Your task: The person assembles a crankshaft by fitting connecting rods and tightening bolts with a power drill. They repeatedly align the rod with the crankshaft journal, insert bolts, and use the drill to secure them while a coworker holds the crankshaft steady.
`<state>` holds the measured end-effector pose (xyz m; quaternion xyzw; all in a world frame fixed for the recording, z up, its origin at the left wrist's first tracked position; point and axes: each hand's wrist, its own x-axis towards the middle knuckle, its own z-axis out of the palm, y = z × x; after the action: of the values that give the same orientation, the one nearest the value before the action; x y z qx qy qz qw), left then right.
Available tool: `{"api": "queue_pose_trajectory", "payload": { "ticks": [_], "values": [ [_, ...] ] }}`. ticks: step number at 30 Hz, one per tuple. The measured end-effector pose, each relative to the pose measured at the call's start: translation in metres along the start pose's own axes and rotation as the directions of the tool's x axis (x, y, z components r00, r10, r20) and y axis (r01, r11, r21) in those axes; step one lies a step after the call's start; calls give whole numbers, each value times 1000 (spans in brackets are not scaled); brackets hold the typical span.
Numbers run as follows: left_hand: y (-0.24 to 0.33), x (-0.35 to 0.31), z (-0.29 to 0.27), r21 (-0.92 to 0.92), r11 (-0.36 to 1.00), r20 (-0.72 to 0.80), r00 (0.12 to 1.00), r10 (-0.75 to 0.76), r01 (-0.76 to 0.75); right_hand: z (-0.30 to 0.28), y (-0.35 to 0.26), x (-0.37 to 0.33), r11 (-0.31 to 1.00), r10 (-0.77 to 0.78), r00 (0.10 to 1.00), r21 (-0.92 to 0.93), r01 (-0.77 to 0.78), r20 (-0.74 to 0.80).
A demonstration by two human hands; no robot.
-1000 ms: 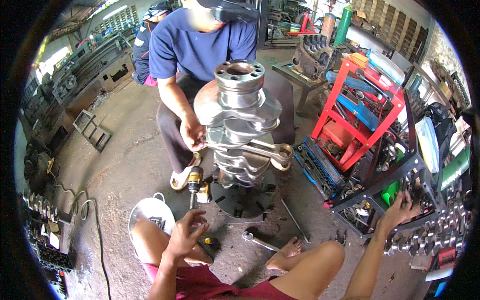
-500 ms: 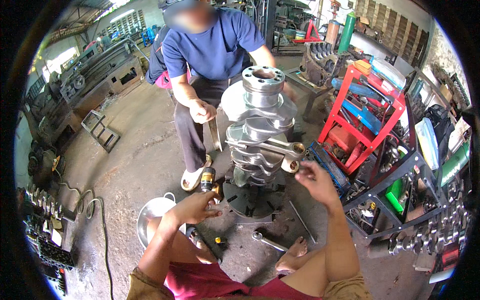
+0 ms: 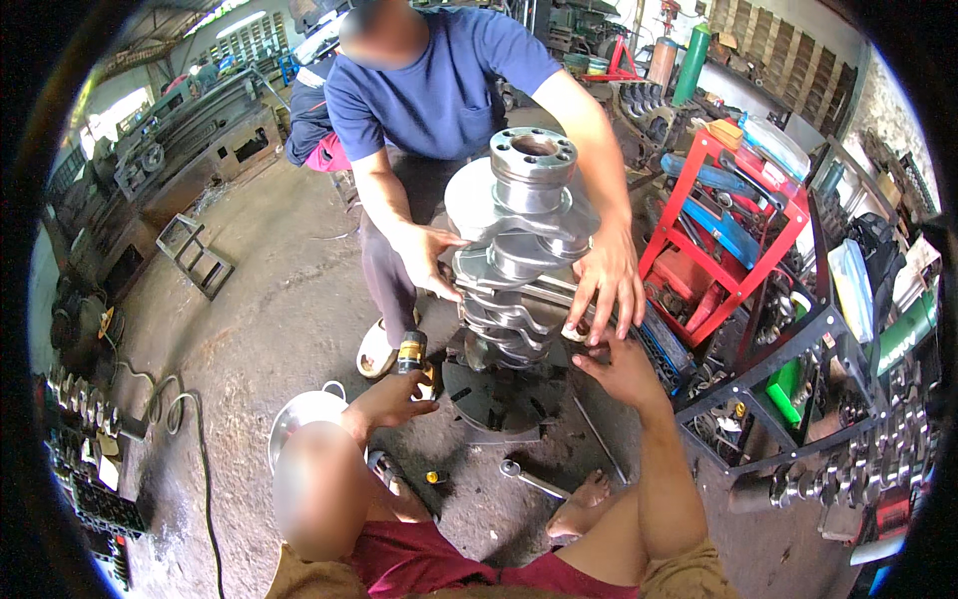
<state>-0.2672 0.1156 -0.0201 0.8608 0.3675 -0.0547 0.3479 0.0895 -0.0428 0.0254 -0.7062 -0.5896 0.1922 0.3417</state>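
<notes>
A large steel crankshaft (image 3: 524,255) stands upright on a dark round slotted plate (image 3: 489,409). Connecting rods (image 3: 544,290) stick out from its side to the right, their ends largely covered by a co-worker's hand (image 3: 609,283). Just below that hand, my right hand (image 3: 627,371) reaches up with fingers apart; whether its fingertips touch the lower rod end I cannot tell. My left hand (image 3: 387,401) is held low on the left, fingers loosely stretched and holding nothing visible. Right behind it is a yellow and black power drill (image 3: 412,349), partly hidden by my fingers.
The co-worker's other hand (image 3: 429,258) is at the crankshaft's left side. On the floor lie a ratchet wrench (image 3: 534,479), a thin metal rod (image 3: 597,439) and a small yellow piece (image 3: 433,477). A metal basin (image 3: 304,411) sits left, a red tool rack (image 3: 689,235) right.
The co-worker has leaned forward and brought both hands onto the crankshaft and rods. My right hand has moved slightly down and left under the rod end; my left hand has shifted slightly left.
</notes>
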Motion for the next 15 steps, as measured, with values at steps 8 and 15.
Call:
{"api": "queue_pose_trajectory", "payload": {
  "ticks": [8,15],
  "values": [
    [9,3,2,26,1000,-11,1000,1,-1,-4,-12,3,998,57,996,-27,-55,66],
    [13,1,1,-6,998,12,997,-70,70,-7,-16,5,996,50,994,-78,-42,97]
  ]
}}
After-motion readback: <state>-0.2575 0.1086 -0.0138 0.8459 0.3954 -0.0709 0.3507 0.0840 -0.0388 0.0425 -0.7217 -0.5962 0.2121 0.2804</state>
